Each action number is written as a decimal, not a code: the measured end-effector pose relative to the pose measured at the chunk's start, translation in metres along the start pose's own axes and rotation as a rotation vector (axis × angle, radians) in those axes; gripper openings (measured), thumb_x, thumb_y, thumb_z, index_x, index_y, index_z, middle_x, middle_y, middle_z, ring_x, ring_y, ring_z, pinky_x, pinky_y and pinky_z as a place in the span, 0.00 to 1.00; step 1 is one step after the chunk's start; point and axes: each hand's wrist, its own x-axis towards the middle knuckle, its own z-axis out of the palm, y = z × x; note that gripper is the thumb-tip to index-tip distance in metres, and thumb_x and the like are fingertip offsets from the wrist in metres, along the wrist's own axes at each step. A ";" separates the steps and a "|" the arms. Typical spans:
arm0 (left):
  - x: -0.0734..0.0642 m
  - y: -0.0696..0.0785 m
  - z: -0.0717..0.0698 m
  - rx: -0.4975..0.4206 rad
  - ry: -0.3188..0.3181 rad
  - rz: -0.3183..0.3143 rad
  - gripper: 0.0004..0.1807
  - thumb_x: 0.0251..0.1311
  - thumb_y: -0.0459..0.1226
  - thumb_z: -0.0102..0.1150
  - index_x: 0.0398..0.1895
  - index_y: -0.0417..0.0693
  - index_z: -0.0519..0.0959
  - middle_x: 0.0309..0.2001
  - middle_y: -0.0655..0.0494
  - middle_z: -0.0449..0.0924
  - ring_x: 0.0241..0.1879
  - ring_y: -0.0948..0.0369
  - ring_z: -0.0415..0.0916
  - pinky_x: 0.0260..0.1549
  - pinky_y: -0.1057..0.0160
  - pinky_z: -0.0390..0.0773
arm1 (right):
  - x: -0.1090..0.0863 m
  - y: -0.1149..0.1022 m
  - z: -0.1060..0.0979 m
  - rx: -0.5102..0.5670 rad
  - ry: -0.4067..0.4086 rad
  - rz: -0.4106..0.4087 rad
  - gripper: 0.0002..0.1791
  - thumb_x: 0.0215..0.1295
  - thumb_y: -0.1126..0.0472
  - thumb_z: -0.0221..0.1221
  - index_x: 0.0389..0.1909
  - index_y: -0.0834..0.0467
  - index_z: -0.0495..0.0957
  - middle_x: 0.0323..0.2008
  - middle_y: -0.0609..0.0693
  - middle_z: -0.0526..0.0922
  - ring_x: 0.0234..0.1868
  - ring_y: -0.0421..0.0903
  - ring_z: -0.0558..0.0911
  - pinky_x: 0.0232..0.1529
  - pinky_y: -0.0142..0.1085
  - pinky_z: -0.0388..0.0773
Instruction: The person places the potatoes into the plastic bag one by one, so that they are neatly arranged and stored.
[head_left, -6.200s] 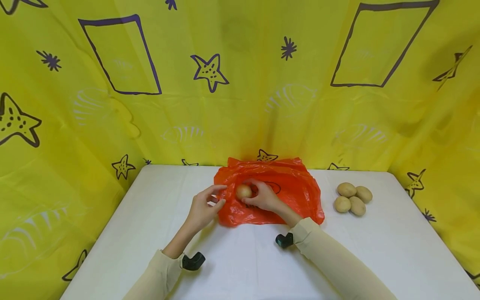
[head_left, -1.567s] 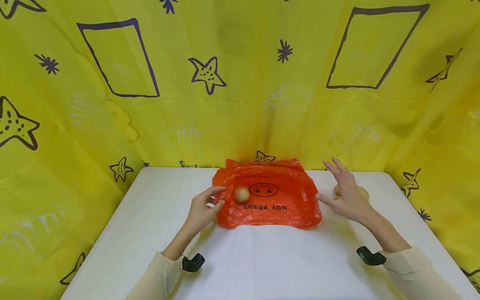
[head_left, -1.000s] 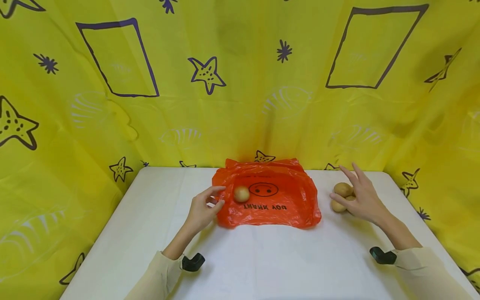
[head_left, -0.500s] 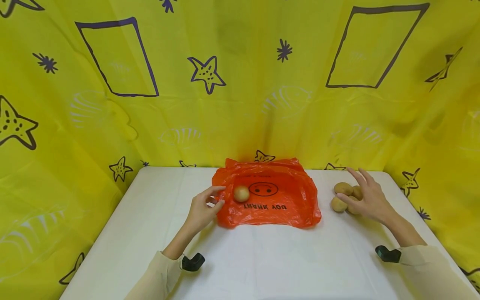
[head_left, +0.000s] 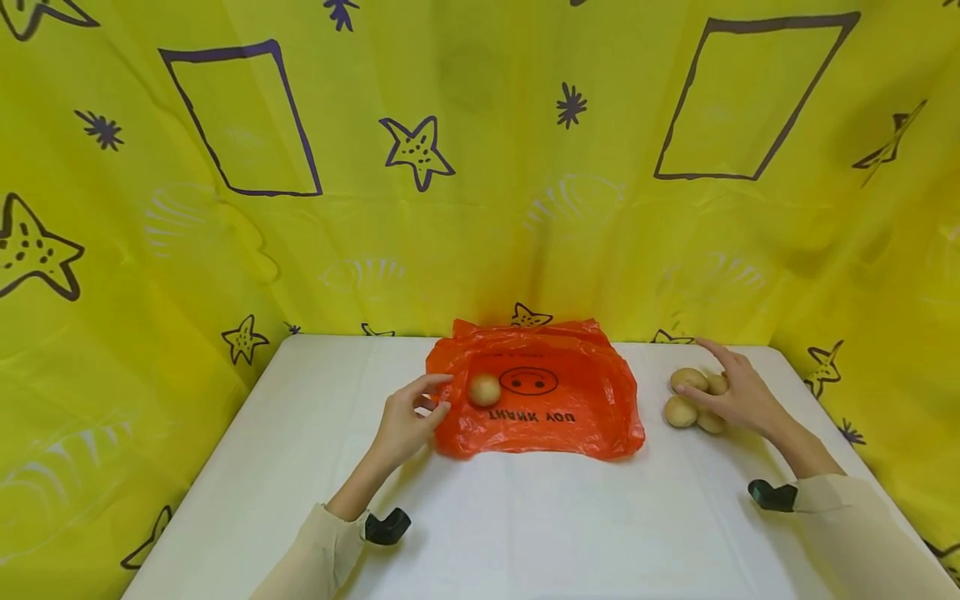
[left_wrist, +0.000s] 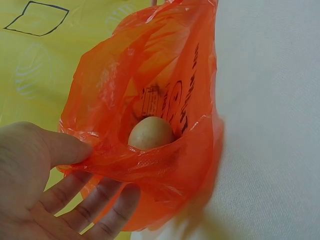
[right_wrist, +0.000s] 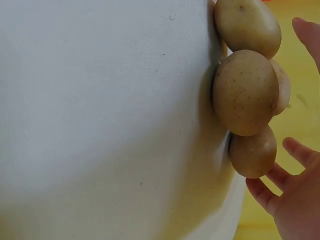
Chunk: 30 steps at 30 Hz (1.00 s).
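The bag (head_left: 592, 392) is bright orange-red, with black letters (head_left: 532, 417) and a black oval (head_left: 529, 382). The potatoes (right_wrist: 246, 92) are light brown, and one is speckled darker. The table (head_left: 517, 525) is white. The yellow curtain (head_left: 480, 250) carries dark stars (head_left: 421, 153) and pale fish (head_left: 577, 200). The sleeves (head_left: 851, 517) are cream.

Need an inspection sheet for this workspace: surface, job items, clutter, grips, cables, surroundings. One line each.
Surface: white-covered table.
Job items: red plastic bag lying open, one round tan item inside; four potatoes grouped right of the bag.
Clutter: nothing seen.
Grips: left grip holds the bag's left edge; right grip has fingers spread around the potatoes, none lifted, contact unclear. Black wrist units on both arms.
Cables: nothing seen.
Surroundings: yellow backdrop with star and fish prints, behind and both sides.
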 end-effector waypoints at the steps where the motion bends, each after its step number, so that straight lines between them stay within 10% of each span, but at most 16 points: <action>1: 0.000 0.000 0.000 0.002 0.000 0.002 0.20 0.60 0.24 0.67 0.56 0.46 0.84 0.42 0.49 0.85 0.33 0.56 0.80 0.31 0.67 0.82 | 0.001 0.001 0.000 0.003 -0.009 0.007 0.52 0.64 0.46 0.69 0.80 0.62 0.52 0.70 0.80 0.55 0.63 0.79 0.63 0.54 0.77 0.62; 30: -0.001 0.004 0.000 0.008 0.002 -0.004 0.20 0.60 0.24 0.66 0.55 0.46 0.84 0.42 0.50 0.85 0.33 0.56 0.80 0.36 0.65 0.83 | 0.008 0.013 -0.001 0.040 -0.152 0.136 0.37 0.69 0.44 0.65 0.66 0.67 0.70 0.65 0.77 0.67 0.64 0.77 0.64 0.57 0.73 0.61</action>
